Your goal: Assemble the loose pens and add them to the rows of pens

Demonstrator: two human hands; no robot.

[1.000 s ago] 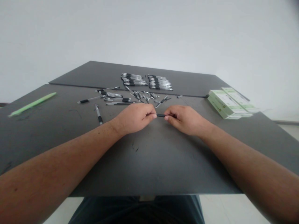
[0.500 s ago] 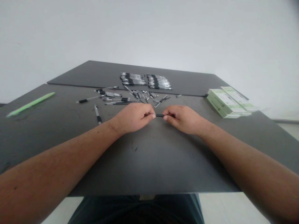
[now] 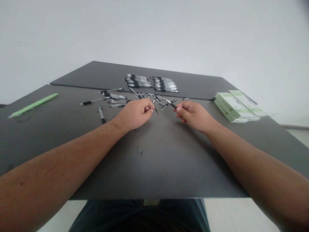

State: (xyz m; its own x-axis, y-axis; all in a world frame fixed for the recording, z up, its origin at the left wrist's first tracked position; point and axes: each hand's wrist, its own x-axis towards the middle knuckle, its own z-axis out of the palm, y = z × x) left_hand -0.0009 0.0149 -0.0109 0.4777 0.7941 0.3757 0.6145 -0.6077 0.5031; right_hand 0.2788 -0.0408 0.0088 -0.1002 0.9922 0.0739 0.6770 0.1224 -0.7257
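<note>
My left hand [image 3: 137, 113] is closed in a pinch above the table. A thin dark pen refill [image 3: 156, 110] slants down from its fingertips, its fine point toward the lower right; the rest is hidden by the fingers. My right hand [image 3: 193, 114], a short way to the right, pinches a pen [image 3: 172, 104] by its black grip. The pen's silvery tip points up and left, and its rear part is hidden in the hand. Just behind both hands lie scattered short pen parts [image 3: 158, 97].
Two rows of clear pens with black grips [image 3: 138, 81] lie on the far table. Loose pens [image 3: 114, 96] and a single pen [image 3: 101, 114] lie left. A long green bag-like strip [image 3: 33, 105] is far left; green-and-white boxes [image 3: 233, 106] stand right.
My hands have moved apart and slightly upward. The dark piece that was held level between them is no longer joined across; a refill now shows at the left fingers and a pen tip at the right.
</note>
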